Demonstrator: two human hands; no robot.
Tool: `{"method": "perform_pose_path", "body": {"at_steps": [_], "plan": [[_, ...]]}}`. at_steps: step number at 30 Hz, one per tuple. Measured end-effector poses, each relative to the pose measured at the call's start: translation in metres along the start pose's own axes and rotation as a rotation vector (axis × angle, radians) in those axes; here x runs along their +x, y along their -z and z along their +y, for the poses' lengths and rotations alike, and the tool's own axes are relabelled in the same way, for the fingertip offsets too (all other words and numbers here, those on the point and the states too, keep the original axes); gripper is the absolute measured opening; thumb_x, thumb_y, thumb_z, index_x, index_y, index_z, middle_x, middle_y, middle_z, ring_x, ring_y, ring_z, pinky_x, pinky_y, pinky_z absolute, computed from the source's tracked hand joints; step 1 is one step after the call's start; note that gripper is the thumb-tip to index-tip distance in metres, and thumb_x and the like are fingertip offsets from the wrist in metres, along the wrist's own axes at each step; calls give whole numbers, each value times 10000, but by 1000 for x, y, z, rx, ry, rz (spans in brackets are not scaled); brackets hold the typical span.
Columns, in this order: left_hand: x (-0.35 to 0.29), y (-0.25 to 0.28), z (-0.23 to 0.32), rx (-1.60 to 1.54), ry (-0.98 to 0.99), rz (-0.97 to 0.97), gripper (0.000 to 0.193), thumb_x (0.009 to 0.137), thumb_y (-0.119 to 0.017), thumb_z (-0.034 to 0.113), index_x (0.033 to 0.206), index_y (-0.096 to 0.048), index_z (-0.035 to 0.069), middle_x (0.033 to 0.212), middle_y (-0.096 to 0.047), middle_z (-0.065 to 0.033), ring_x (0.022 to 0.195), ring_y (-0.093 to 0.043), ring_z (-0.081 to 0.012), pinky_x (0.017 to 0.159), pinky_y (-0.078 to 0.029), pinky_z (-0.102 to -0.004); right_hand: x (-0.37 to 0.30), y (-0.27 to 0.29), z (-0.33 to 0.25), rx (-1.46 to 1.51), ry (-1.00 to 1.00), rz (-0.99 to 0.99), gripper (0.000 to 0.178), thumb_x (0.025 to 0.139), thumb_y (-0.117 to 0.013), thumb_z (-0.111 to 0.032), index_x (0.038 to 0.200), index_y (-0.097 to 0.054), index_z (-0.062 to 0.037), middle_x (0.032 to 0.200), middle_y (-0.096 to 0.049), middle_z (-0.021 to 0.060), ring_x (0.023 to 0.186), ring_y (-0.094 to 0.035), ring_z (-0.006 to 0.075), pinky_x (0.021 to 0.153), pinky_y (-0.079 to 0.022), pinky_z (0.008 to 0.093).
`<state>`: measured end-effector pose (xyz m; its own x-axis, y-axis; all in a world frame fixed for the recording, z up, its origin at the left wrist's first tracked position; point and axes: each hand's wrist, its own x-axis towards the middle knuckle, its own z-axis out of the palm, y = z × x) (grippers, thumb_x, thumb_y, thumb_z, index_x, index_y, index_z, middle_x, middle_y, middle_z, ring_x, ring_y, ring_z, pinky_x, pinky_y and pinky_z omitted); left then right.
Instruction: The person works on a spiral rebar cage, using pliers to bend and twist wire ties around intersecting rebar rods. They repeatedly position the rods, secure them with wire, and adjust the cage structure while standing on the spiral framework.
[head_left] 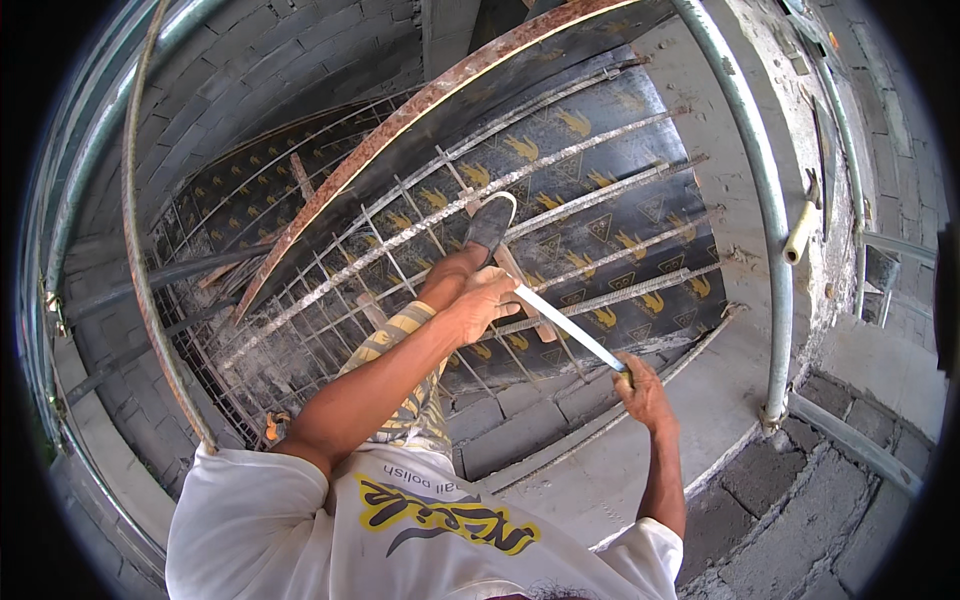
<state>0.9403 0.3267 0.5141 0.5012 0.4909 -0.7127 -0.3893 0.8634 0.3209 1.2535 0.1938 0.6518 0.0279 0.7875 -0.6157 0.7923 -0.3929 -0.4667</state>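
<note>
White printed shirt (320, 530), nearest. Black printed panel (620, 218), curved, far, crossed by steel bars (430, 217); its right edge stops short of a galvanised pole (752, 150). Pole: upright, right of both hands, with a gap between it and the right hand. White strip (570, 326): slim, straight, between the hands above the bars, long axis running far left to near right. Hands: apart; left hand (487, 300) closed on the strip's far end, right hand (645, 395) gripping its near end.
</note>
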Motion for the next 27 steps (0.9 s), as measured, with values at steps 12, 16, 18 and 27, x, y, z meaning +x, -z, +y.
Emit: {"method": "perform_pose_path", "body": {"at_steps": [12,16,18,27], "plan": [[156,14,4,-146,52,1156,591,989,-615,344,1406,-402,-16,1410,-538,-238,1291,-548,-344,1059,-460,-434,209,25,111,-760,39,105,213,1025,-501,-267,1103,-635,-120,1099,-629,141,1050,-578,409,846,-468,639],[114,10,41,450,52,86,605,1037,-529,377,1516,-385,37,1554,-399,-220,1411,-410,-351,1166,-348,-451,335,4,51,-857,89,123,190,1028,-495,-267,1099,-647,-178,1091,-633,87,1080,-583,358,812,-480,622],[104,20,60,958,-32,-20,631,1029,-539,388,1525,-373,36,1547,-402,-235,1440,-374,-363,1186,-334,-463,387,-7,28,-962,156,156,176,1017,-504,-260,1094,-650,-201,1077,-634,51,1101,-582,324,801,-481,609],[140,101,6,1053,-134,27,546,1000,-565,340,1451,-477,46,1353,-581,-261,1301,-540,-407,1094,-420,-466,529,-64,-57,-1195,351,273,277,1042,-424,-309,1102,-685,-241,1071,-642,15,1069,-596,264,786,-479,596]]}}
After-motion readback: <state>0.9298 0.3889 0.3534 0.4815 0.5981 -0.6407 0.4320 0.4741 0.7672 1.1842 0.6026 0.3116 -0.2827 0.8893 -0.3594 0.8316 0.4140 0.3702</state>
